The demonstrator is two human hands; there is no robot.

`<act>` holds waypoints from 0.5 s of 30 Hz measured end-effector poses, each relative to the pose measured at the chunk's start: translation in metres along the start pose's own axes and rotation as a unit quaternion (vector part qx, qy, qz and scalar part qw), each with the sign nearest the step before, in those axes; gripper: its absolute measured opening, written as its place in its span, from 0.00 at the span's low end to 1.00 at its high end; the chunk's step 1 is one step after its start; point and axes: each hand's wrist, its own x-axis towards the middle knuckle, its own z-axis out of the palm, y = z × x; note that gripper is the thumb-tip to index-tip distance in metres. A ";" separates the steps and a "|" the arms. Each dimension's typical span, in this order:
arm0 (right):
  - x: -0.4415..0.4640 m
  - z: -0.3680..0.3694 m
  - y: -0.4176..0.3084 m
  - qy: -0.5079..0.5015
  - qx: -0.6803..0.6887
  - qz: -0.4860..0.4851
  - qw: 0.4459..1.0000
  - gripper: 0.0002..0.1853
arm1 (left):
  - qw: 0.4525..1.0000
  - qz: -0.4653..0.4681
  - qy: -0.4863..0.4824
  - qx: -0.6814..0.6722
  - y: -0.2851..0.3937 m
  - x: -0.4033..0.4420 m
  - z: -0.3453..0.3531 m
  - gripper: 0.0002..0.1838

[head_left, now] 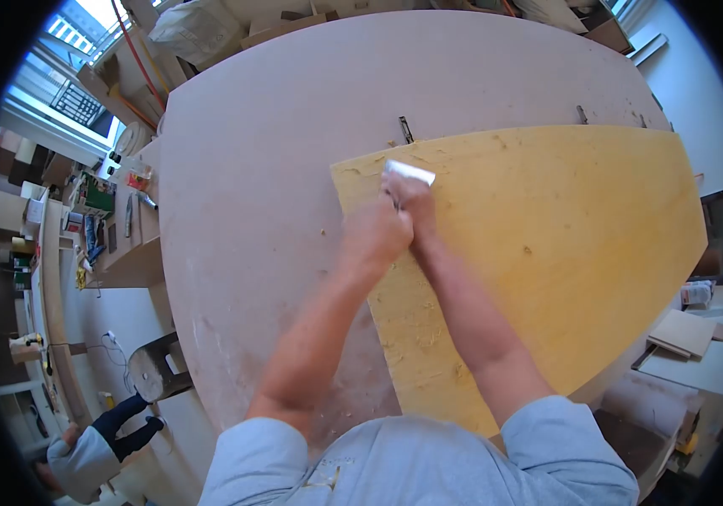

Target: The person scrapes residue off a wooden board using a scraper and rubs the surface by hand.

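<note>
Both my hands are over a yellow-coated board that lies on a large pale table. My right hand is closed around a scraper with a wide silver blade, which is by the board's far left corner. Slightly blurred, my left hand is closed just behind and against the right one; a handle between them is mostly hidden. Ridges and crumbs of yellow material mark the board's left strip and far edge.
Dark metal pieces, one a narrow strip, sit at the board's far edge. A side bench with tools stands left, near a stool. A person is at the lower left. Flat panels lie at right.
</note>
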 end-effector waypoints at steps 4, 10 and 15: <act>-0.020 0.004 0.001 0.076 0.006 -0.071 0.995 0.15 | 0.999 -0.019 0.040 -0.010 -0.002 -0.027 0.016 0.18; 0.057 -0.004 0.016 -0.018 0.011 -0.030 0.999 0.08 | 0.998 -0.033 -0.024 -0.040 0.013 0.032 -0.018 0.22; -0.014 0.015 -0.010 0.091 0.024 -0.065 0.993 0.11 | 0.999 -0.020 0.001 0.031 -0.006 -0.021 0.000 0.21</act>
